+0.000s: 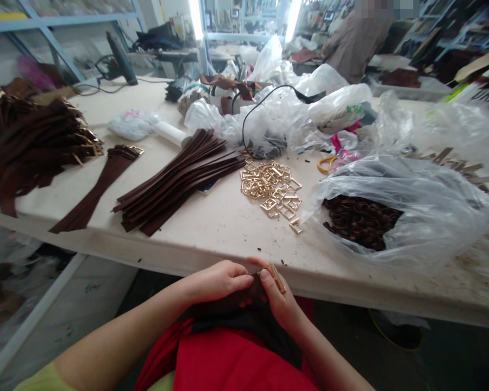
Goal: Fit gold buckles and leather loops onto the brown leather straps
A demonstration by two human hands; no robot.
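Observation:
Just off the table's front edge, my two hands meet over a dark brown leather strap (244,296). My left hand (228,279) pinches it between thumb and fingers. From the other side my right hand (277,293) grips the same strap, and a gold buckle (277,278) lies against its fingers. The strap's lower part blends into my dark clothing. Beyond my hands, a heap of gold buckles (271,184) lies on the table. Left of the heap is a stack of brown straps (179,182). On the right, a clear plastic bag (440,201) holds small brown leather loops (362,220).
A small bundle of straps with a buckle (101,187) lies at the left, near a large pile of buckled straps (36,146). Plastic bags (277,119) and yellow-handled scissors (326,164) are farther back. A person (358,41) stands beyond the table (212,244).

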